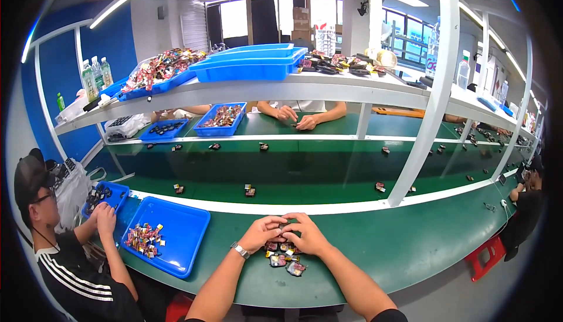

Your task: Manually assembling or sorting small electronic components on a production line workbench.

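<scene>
My left hand (262, 234) and my right hand (305, 235) meet above the green bench, fingers curled in and fingertips close together. What they pinch is mostly hidden; a bit of something dark shows between them. Right below the fingers lies a small pile of black parts (278, 260) with red, yellow and white bits. One such part (296, 268) lies at the pile's near edge, beside my right wrist.
To my left, a blue tray (196, 237) holds a heap of small red-and-yellow pieces. A co-worker (76, 263) sits beyond it. Past a white rail (293, 209), a green belt (305, 172) carries scattered parts. A white post (427, 117) rises ahead right, under a loaded shelf (264, 90).
</scene>
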Demonstrator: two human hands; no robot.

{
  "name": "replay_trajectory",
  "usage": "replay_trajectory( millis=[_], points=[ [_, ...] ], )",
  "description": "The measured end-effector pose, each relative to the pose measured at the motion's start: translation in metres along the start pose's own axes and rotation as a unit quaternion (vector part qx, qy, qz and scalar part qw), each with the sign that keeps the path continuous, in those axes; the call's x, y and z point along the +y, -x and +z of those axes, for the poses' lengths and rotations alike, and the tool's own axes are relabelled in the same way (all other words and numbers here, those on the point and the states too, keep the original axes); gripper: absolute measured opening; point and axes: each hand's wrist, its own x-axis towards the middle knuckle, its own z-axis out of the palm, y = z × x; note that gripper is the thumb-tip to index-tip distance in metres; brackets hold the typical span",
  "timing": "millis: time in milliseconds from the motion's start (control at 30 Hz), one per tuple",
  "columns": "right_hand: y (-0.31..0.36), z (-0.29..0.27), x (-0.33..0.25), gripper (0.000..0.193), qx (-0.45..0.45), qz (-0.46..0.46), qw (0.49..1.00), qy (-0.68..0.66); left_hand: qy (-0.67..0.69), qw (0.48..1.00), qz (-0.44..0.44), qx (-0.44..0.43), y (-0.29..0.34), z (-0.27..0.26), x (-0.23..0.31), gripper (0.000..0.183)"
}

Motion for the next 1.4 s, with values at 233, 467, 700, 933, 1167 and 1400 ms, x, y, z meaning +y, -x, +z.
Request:
replay_trajectory(
  millis=[233, 467, 700, 933, 1167, 1400],
  points=[
    [-0.001, 0.008, -0.006, 0.01, 0.079, -0.01, 0.995, 0.053, 0.003, 1.0, 0.011, 0.006, 0.0, 0.003, -0.002, 0.035],
    [-0.001, 0.009, -0.007, 0.012, 0.107, -0.021, 0.993, 0.044, 0.02, 1.0, 0.015, 0.0, -0.001, -0.001, -0.005, 0.034],
    [-0.002, 0.011, -0.01, 0.012, 0.107, -0.021, 0.993, 0.051, 0.022, 1.0, 0.009, 0.004, 0.0, -0.001, -0.005, 0.033],
    [-0.001, 0.015, -0.012, 0.015, 0.121, -0.017, 0.991, 0.056, 0.016, 0.999, 0.021, 0.035, -0.002, -0.001, -0.011, 0.03],
    [-0.005, 0.011, -0.017, 0.02, 0.12, -0.076, 0.987, 0.077, 0.032, 0.997, 0.044, 0.048, -0.002, -0.001, -0.011, 0.03],
    [-0.002, 0.011, -0.014, 0.017, 0.163, -0.052, 0.984, 0.05, 0.054, 0.997, 0.041, 0.046, -0.002, 0.002, -0.012, 0.029]
  ],
)
